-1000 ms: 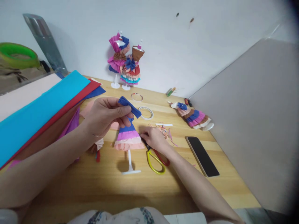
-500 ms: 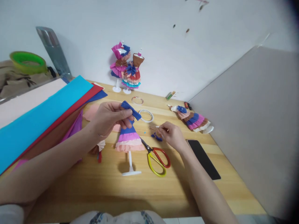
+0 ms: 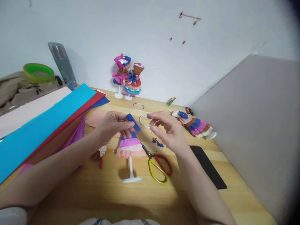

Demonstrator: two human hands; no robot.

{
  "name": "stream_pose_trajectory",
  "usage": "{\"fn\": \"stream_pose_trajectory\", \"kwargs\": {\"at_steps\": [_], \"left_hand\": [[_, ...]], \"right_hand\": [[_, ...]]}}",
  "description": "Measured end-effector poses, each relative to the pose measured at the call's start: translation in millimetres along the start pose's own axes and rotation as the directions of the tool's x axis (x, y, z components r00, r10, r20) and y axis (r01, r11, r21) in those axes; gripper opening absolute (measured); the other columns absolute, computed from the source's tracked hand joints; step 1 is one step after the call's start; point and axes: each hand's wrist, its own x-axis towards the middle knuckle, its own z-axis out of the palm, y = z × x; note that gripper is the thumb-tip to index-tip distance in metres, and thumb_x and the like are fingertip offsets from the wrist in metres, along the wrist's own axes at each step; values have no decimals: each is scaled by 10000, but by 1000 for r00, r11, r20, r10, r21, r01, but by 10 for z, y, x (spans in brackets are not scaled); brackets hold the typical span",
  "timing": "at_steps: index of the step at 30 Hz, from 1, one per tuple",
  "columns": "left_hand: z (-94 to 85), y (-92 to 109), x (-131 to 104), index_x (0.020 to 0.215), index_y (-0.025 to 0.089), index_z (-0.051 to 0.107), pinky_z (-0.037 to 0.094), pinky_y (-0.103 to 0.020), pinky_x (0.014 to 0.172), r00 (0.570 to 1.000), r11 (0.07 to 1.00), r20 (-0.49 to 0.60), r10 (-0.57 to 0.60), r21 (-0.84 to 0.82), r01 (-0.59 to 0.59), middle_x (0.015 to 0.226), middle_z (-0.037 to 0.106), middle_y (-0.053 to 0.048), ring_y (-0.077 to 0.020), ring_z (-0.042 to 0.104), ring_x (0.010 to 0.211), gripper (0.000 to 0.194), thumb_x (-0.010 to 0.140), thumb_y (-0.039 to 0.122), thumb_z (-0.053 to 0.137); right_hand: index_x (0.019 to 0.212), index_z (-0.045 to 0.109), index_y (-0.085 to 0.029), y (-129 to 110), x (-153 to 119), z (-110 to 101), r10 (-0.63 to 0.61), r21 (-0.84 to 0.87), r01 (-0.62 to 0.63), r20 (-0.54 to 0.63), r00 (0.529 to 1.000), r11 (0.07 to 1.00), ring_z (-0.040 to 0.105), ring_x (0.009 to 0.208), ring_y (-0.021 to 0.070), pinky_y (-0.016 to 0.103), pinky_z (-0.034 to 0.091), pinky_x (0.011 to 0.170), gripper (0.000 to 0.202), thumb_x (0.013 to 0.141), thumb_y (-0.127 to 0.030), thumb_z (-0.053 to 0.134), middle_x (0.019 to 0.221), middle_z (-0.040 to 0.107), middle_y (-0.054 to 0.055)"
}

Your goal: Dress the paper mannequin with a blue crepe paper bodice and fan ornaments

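A narrow, flat strip of folded deep-blue paper (image 3: pixel 134 123) is slanting in the air above the pale, wood-grained bench (image 3: pixel 93 195), the left hand (image 3: pixel 112 126) keeping its fingers clamped on it. The right hand (image 3: pixel 169 131) is hovering near it, fingers curving and standing apart from the thumb. Behind the strip, a miniature white dress stand with a tiered, ruffled blue, violet and pink paper skirt (image 3: pixel 130 147) is standing on a round foot. Scissors with dark blades and red and yellow loop handles (image 3: pixel 151 155) are lying beside it, below crumpled blue paper scraps (image 3: pixel 158 142). A smooth white ring (image 3: pixel 141 122) is resting beyond. Farther right, a black-faced phone (image 3: pixel 208 167) is lying flat; to the left, long cyan, red and brown paper sheets (image 3: pixel 52 124) are overlapping. Two small stands in pleated, frilled paper dresses (image 3: pixel 122 74) are standing by the wall.
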Motion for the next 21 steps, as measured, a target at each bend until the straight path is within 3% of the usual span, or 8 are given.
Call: {"fn": "stream_pose_trajectory", "kwargs": {"at_steps": [3,5,9,11,15,21], "left_hand": [[-6,-16,5,609,126,695,437,-177,409,1000,994,17,-14,110,12,445,640,-23,-99,562,377,144,657,240,768],[-4,-29,2,620,135,684,429,-183,400,1000,980,20,-10,201,6,423,616,-2,-98,535,359,112,674,220,732],[24,-50,-12,534,159,606,373,-164,401,999,878,6,38,478,-36,394,564,31,-87,511,376,161,690,129,631],[34,-62,-12,514,161,581,352,-166,409,997,830,18,74,554,-71,408,559,33,-88,517,399,196,706,131,607],[2,-100,11,548,165,590,318,-191,426,985,796,26,171,585,-153,457,559,42,-85,484,417,171,716,177,621],[-8,-125,15,542,170,566,293,-220,485,966,774,83,244,584,-245,470,446,53,-93,422,490,247,760,263,636]], "right_hand": [[1128,679,-197,-165,112,236,4,87,-15,132,991,996,601,747,155,288,486,629,351,799,-319,691,963,679,66],[1069,703,-197,-189,146,362,32,86,-46,161,986,995,592,728,150,273,468,615,308,780,-303,706,889,664,47],[816,713,-184,-153,148,521,131,69,-135,55,990,988,562,645,130,257,435,581,92,760,-243,671,737,633,17],[698,668,-178,-138,151,557,204,154,-207,34,978,966,539,579,118,253,421,546,101,749,-264,657,667,632,9],[627,633,-179,-140,194,556,378,391,-367,52,924,844,482,483,95,235,397,486,175,675,-334,698,540,599,-23],[615,620,-177,-138,236,543,479,610,-386,12,878,692,403,415,59,205,319,433,218,599,-350,752,473,547,-51]]}}
